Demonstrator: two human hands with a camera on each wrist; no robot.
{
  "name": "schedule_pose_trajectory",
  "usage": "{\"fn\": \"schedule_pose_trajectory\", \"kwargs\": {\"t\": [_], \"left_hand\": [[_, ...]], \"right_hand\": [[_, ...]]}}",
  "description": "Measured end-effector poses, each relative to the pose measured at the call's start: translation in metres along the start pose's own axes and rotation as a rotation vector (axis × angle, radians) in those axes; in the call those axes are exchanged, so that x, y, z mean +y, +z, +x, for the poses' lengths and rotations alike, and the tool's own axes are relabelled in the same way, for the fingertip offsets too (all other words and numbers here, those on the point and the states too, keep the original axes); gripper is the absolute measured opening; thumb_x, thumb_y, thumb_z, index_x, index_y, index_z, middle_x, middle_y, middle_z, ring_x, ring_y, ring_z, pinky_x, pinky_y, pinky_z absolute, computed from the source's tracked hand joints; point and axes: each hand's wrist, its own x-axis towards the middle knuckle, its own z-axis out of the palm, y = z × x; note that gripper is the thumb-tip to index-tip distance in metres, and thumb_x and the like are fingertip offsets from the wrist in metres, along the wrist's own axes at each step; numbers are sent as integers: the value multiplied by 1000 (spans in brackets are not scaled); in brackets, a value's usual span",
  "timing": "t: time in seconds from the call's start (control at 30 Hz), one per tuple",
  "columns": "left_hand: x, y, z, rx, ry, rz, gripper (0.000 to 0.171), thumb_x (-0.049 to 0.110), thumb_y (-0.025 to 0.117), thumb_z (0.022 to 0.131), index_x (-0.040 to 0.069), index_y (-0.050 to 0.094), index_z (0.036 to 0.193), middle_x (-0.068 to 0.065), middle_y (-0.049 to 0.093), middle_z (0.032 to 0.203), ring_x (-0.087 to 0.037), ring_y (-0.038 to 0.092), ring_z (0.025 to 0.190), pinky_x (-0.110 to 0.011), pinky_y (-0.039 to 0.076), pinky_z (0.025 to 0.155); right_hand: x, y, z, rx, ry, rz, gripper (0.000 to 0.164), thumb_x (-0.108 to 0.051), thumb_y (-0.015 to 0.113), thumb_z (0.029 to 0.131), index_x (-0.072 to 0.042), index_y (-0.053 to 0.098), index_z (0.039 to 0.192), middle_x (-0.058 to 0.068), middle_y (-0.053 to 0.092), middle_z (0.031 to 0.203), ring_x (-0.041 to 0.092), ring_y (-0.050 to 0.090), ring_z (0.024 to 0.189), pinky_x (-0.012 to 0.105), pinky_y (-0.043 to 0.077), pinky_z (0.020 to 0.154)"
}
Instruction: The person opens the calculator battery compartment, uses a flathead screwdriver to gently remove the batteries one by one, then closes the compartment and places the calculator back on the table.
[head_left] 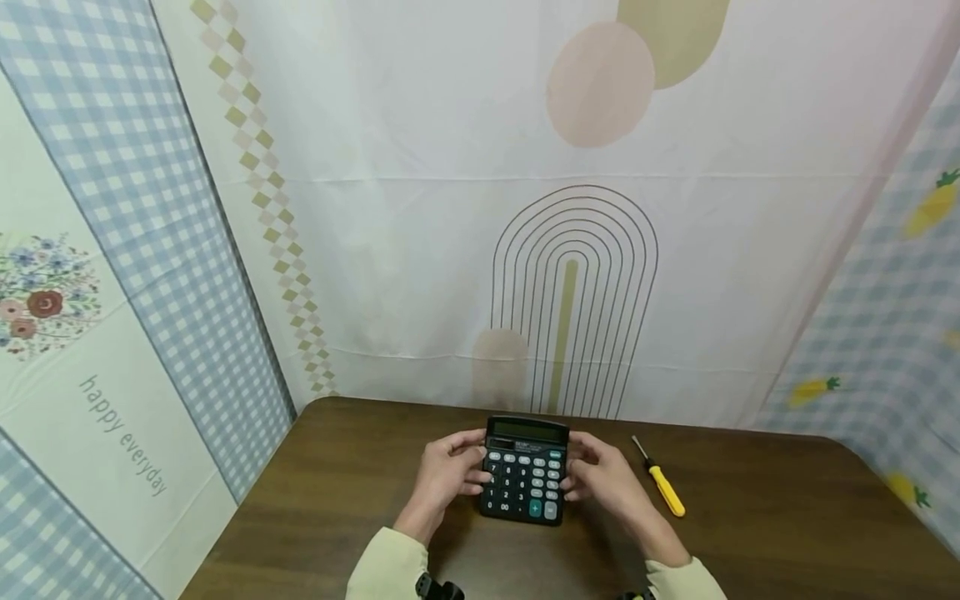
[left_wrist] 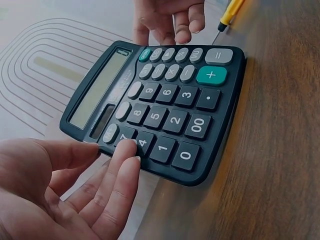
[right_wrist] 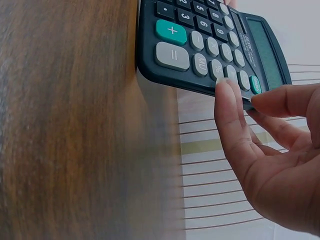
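A black desk calculator [head_left: 523, 471] with dark number keys, grey function keys and a green plus key stands between my two hands, its keys and display turned towards me. My left hand [head_left: 444, 477] grips its left edge; in the left wrist view two fingertips lie over the front near the 7 and 4 keys. On the opposite edge, my right hand [right_wrist: 280, 155] pinches the side near the grey function keys. Whether the calculator's lower edge touches the table cannot be told.
To the right of the right hand, a screwdriver [head_left: 660, 479] with a yellow and black handle lies on the brown wooden table [head_left: 780, 517]. A white patterned cloth [head_left: 405, 275] hangs behind the table, with blue checked cloth on both sides.
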Motion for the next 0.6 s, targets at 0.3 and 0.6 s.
{"fn": "schedule_pose_trajectory", "kwargs": {"t": [0.3, 0.6], "left_hand": [[0, -1, 2, -20, 16, -18, 37, 8, 69, 103, -1, 68, 139, -17, 77, 112, -24, 78, 73, -32, 63, 61], [-2, -2, 3, -24, 20, -24, 37, 8, 69, 103, -1, 69, 139, -16, 77, 112, -22, 77, 72, -32, 63, 61]], "right_hand": [[1, -2, 2, -11, -3, 29, 47, 8, 54, 98, 8, 56, 145, 20, 70, 117, 30, 72, 75, 46, 64, 66], [0, -2, 2, -14, 2, 41, 46, 8, 54, 97, 9, 56, 143, 20, 69, 116, 30, 72, 76, 45, 65, 67]]}}
